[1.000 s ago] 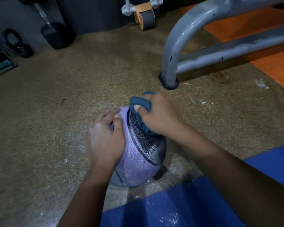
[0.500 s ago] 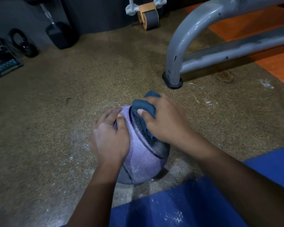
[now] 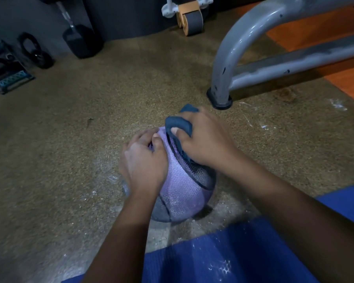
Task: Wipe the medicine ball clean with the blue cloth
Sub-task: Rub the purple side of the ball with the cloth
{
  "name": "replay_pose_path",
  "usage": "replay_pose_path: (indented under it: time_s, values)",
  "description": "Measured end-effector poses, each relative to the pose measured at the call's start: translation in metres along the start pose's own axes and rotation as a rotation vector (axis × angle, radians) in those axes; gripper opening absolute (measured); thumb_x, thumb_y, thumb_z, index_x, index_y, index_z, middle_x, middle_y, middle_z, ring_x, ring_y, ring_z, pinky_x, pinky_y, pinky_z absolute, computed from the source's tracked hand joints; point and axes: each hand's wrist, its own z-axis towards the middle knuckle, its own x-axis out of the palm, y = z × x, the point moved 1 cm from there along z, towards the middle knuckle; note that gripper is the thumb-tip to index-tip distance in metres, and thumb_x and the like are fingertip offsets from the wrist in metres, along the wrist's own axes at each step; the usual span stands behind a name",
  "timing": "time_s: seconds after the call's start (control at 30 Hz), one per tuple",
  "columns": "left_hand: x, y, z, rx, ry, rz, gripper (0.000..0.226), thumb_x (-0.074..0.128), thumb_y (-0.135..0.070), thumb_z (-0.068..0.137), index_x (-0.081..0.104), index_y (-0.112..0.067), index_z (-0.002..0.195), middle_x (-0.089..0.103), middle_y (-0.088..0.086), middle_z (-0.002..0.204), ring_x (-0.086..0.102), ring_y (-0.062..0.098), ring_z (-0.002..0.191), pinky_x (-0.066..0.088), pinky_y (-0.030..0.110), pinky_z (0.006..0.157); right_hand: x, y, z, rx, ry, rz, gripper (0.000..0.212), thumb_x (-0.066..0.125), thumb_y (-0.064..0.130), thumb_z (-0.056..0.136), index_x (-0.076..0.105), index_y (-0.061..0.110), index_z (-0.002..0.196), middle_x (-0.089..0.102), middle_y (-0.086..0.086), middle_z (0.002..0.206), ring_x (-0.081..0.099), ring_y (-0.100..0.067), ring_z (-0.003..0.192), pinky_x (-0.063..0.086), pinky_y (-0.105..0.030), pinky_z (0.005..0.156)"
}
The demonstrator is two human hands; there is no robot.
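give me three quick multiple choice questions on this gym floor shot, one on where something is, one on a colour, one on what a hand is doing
1. Where does the medicine ball rest?
A. on the speckled floor
B. on the orange floor
C. on the grey frame

2. What colour is the mat nearest the camera?
A. green
B. blue
C. red

3. What is the right hand doing?
A. hanging idle
B. gripping the frame
C. pressing the blue cloth on the ball

Key: 1 A, the speckled floor lies under it. 2 B, its surface is blue. 3 C, fingers curl round the cloth atop the ball, while the left hand steadies it.
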Motion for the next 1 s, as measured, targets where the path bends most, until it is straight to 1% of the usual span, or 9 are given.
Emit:
replay_pose_path:
  time_s: [0.1,0.2,0.3,0.43,0.57,0.67,0.77,0.87,1.0]
  values:
    - [0.003,-0.003,0.001,-0.023,-0.010,-0.003,0.052,0.035,-0.044,0.083,0.073,-0.026,0.112,0.068,-0.008,0.122,0.058,0.020,0.117,0.044,0.042,0.102,-0.003,-0.003,-0.015,0.025,-0.020,0.055,0.035,0.056,0.044,0.091,0.063,0.034,0.123,0.055,-0.003,0.111,0.061,-0.031,0.104,0.048,-0.040,0.089]
    - [0.003,-0.007,0.000,-0.025,-0.004,-0.003,0.048,0.037,-0.041,0.083,0.074,-0.026,0.111,0.068,-0.008,0.121,0.059,0.021,0.114,0.045,0.042,0.101,-0.006,0.006,-0.058,-0.086,-0.050,0.082,0.037,0.053,0.047,0.088,0.062,0.036,0.122,0.053,-0.002,0.114,0.061,-0.028,0.096,0.051,-0.042,0.083]
    - [0.001,-0.006,0.001,-0.039,0.011,0.000,0.048,0.037,-0.042,0.083,0.074,-0.029,0.111,0.067,-0.011,0.122,0.059,0.019,0.116,0.045,0.041,0.100,-0.005,0.008,-0.065,-0.112,-0.080,0.078,0.035,0.054,0.047,0.089,0.062,0.036,0.121,0.054,-0.002,0.116,0.062,-0.027,0.094,0.050,-0.038,0.078]
    - [0.000,-0.005,-0.001,-0.030,-0.013,0.000,0.049,0.036,-0.043,0.083,0.072,-0.029,0.114,0.067,-0.010,0.124,0.058,0.020,0.117,0.044,0.040,0.102,0.008,-0.014,-0.021,0.050,-0.103,0.111,0.036,0.054,0.047,0.088,0.063,0.035,0.121,0.059,-0.003,0.114,0.063,-0.031,0.100,0.050,-0.039,0.086]
    - [-0.001,-0.003,-0.003,-0.077,-0.063,0.024,0.047,0.037,-0.042,0.086,0.071,-0.030,0.115,0.066,-0.011,0.125,0.058,0.021,0.118,0.043,0.041,0.102,0.013,-0.033,-0.023,0.201,-0.122,0.222,0.032,0.054,0.047,0.087,0.066,0.034,0.113,0.064,-0.001,0.107,0.062,-0.028,0.101,0.050,-0.037,0.086]
    - [-0.006,-0.004,-0.005,-0.121,-0.073,0.027,0.043,0.038,-0.041,0.087,0.071,-0.033,0.115,0.066,-0.011,0.126,0.058,0.021,0.117,0.045,0.039,0.100,0.008,-0.015,-0.066,0.097,-0.126,0.230,0.038,0.055,0.045,0.089,0.063,0.035,0.124,0.057,-0.001,0.120,0.061,-0.026,0.103,0.049,-0.039,0.090]
    - [-0.011,-0.003,-0.007,-0.118,-0.055,0.044,0.036,0.042,-0.036,0.093,0.070,-0.033,0.116,0.066,-0.009,0.126,0.059,0.022,0.115,0.046,0.038,0.097,0.006,0.003,-0.077,0.005,-0.079,0.174,0.042,0.052,0.049,0.086,0.062,0.036,0.125,0.053,0.000,0.122,0.063,-0.026,0.097,0.053,-0.041,0.083]
    - [-0.015,-0.001,-0.003,-0.035,-0.013,0.129,0.046,0.035,-0.042,0.089,0.067,-0.030,0.120,0.065,-0.004,0.128,0.058,0.026,0.115,0.045,0.042,0.097,0.001,0.003,-0.059,0.004,-0.048,0.108,0.044,0.051,0.053,0.086,0.057,0.039,0.128,0.052,0.001,0.121,0.061,-0.026,0.100,0.053,-0.043,0.084]
    - [-0.010,0.003,0.012,0.279,0.231,0.194,0.058,0.023,-0.049,0.090,0.051,-0.037,0.139,0.050,-0.010,0.147,0.038,0.015,0.140,0.028,0.049,0.114,0.005,0.000,-0.056,-0.013,0.082,0.049,0.066,0.056,0.067,0.080,0.034,0.046,0.139,0.034,-0.002,0.141,0.052,-0.028,0.118,0.048,-0.044,0.094]
